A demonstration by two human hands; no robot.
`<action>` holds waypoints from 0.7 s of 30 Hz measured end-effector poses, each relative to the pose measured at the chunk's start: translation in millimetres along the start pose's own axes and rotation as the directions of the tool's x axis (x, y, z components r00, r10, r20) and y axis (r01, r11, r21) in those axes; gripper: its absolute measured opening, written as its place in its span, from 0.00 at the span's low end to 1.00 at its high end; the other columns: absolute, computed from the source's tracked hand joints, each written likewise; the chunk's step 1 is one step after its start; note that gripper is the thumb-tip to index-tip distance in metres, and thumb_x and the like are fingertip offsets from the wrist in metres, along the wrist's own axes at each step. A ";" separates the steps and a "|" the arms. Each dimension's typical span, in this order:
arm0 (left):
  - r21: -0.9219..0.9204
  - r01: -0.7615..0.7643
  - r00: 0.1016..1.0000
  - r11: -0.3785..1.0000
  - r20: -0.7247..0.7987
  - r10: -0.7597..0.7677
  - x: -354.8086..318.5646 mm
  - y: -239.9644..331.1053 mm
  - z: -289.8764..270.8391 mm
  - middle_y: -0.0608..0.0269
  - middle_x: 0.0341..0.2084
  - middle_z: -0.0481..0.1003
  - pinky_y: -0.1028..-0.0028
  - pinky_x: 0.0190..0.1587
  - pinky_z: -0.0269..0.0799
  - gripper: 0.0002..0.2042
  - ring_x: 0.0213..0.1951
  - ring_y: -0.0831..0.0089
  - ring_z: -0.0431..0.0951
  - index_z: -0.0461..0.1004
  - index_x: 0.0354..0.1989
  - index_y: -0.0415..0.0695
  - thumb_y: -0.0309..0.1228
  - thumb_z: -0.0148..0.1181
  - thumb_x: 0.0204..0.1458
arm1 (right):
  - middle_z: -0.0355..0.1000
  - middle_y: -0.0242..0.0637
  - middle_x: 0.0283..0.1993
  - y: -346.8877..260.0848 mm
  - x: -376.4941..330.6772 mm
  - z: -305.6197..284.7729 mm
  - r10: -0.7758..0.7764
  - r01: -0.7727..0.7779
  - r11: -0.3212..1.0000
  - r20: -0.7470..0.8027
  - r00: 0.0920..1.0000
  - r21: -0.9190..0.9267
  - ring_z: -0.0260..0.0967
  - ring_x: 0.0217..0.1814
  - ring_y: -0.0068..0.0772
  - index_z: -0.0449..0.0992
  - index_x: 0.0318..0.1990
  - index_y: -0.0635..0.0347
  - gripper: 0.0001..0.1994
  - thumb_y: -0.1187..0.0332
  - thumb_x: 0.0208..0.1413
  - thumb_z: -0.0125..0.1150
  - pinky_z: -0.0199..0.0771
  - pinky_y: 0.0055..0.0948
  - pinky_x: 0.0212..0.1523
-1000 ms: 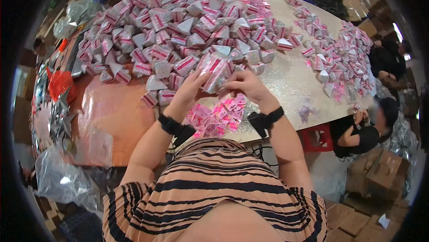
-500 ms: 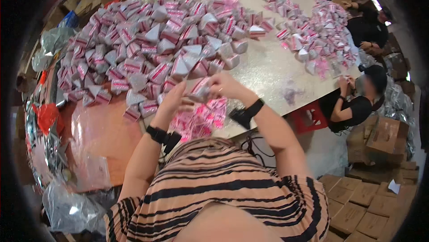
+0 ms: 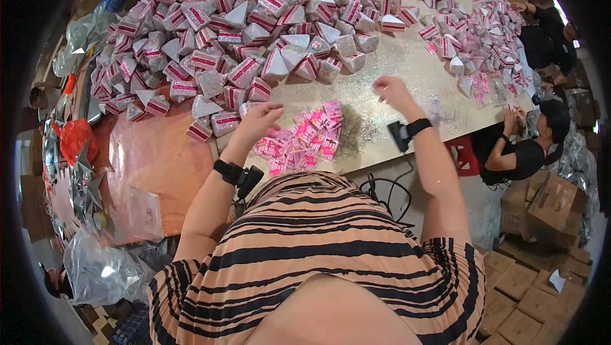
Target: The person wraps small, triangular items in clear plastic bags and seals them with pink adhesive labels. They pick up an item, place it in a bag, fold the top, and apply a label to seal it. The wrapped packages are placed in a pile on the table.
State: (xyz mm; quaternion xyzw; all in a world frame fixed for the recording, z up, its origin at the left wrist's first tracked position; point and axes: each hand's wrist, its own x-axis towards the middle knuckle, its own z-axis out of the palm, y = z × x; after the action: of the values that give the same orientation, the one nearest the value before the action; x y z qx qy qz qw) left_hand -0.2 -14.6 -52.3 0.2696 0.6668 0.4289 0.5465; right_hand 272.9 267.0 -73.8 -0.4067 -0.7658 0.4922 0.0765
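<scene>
My left hand [image 3: 258, 123] hovers over the left side of a small heap of flat pink printed packets [image 3: 309, 138], fingers a little apart and nothing visible in them. A clear-wrapped wedge with white and pink layers, like a cake slice [image 3: 224, 122], lies beside that hand. To the right of the packets, above the pale tabletop [image 3: 375, 135], my right hand [image 3: 396, 95] is raised with loosely bent fingers and no object showing in it. A large pile of the wrapped wedges [image 3: 242, 74] spreads beyond my hands.
A second pile of wedges [image 3: 468, 49] lies at the far right, where a co-worker in black [image 3: 522, 144] handles something small. An orange-brown board [image 3: 143, 167] joins the table at left. Cartons [image 3: 531, 300] cover the lower right floor; cables [image 3: 388, 195] hang by the table edge.
The wrapped wedge between my hands is no longer in them. My hands have parted, the right one moving right and up. The view has shifted, showing the pink packets more fully.
</scene>
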 end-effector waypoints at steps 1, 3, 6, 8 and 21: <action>0.025 -0.023 0.999 0.999 0.030 0.023 2.1 1.8 2.4 0.59 0.42 0.71 0.76 0.31 0.76 0.22 0.31 0.75 0.75 0.65 0.55 0.39 0.39 0.54 0.56 | 0.75 0.41 0.29 1.4 -7.8 23.3 0.011 -0.001 0.990 0.073 0.997 -0.142 0.73 0.28 0.36 0.77 0.35 0.66 0.10 0.72 0.44 0.62 0.72 0.32 0.32; 0.077 -0.061 0.996 0.995 0.076 0.056 4.1 0.9 3.1 0.59 0.42 0.71 0.77 0.30 0.75 0.21 0.31 0.77 0.74 0.66 0.54 0.38 0.38 0.54 0.56 | 0.75 0.45 0.30 19.2 -13.5 57.2 -0.102 0.134 0.945 0.120 0.987 -0.297 0.73 0.29 0.43 0.77 0.34 0.65 0.09 0.73 0.43 0.60 0.72 0.36 0.32; 0.124 -0.102 0.995 0.987 0.025 0.099 7.5 -5.2 0.6 0.60 0.36 0.74 0.77 0.27 0.72 0.20 0.28 0.78 0.73 0.69 0.52 0.39 0.38 0.56 0.54 | 0.74 0.50 0.30 33.0 -13.5 86.6 -0.143 0.110 0.864 -0.029 0.989 -0.492 0.73 0.31 0.50 0.78 0.31 0.63 0.08 0.73 0.40 0.60 0.73 0.39 0.33; 0.168 -0.108 0.993 0.980 -0.024 0.114 7.6 -6.4 -0.9 0.60 0.32 0.75 0.78 0.27 0.71 0.20 0.27 0.78 0.72 0.70 0.50 0.39 0.39 0.58 0.53 | 0.74 0.47 0.30 37.9 -6.7 94.6 -0.036 0.035 0.804 0.010 0.999 -0.594 0.72 0.31 0.48 0.78 0.32 0.60 0.10 0.71 0.38 0.63 0.72 0.38 0.34; 0.804 -0.387 0.900 0.451 0.225 0.373 69.8 -8.3 56.1 0.48 0.38 0.74 0.61 0.43 0.70 0.20 0.40 0.53 0.75 0.72 0.47 0.42 0.36 0.60 0.45 | 0.74 0.50 0.26 36.6 -23.0 87.1 0.061 -0.075 0.877 -0.045 0.997 -0.475 0.73 0.30 0.50 0.78 0.27 0.62 0.09 0.65 0.40 0.63 0.73 0.40 0.35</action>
State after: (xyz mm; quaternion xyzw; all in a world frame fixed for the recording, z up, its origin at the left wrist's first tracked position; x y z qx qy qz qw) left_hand 36.7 54.7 -96.1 0.6408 0.7069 0.1692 0.2472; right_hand 263.0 197.4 -141.0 -0.4465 -0.8474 0.2855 -0.0322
